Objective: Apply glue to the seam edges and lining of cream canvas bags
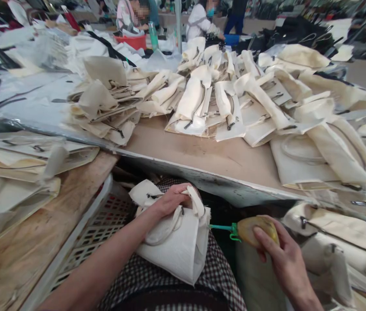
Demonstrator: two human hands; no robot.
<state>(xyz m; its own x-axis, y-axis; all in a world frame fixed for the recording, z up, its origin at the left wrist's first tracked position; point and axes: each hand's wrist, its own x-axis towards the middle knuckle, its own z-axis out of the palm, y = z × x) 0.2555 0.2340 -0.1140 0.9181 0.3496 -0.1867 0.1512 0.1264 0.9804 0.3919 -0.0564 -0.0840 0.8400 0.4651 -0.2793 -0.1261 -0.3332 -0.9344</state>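
Your left hand grips the white bag on your lap, below the bench's near edge; your right hand holds the bottle, nozzle at the bag's side. Likely best: brace bag, squeeze lightly.

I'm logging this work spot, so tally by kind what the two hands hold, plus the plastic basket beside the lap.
Cream handbag, in the left hand: 1
Yellow squeeze bottle, in the right hand: 1
White perforated basket: 1
Total: 3
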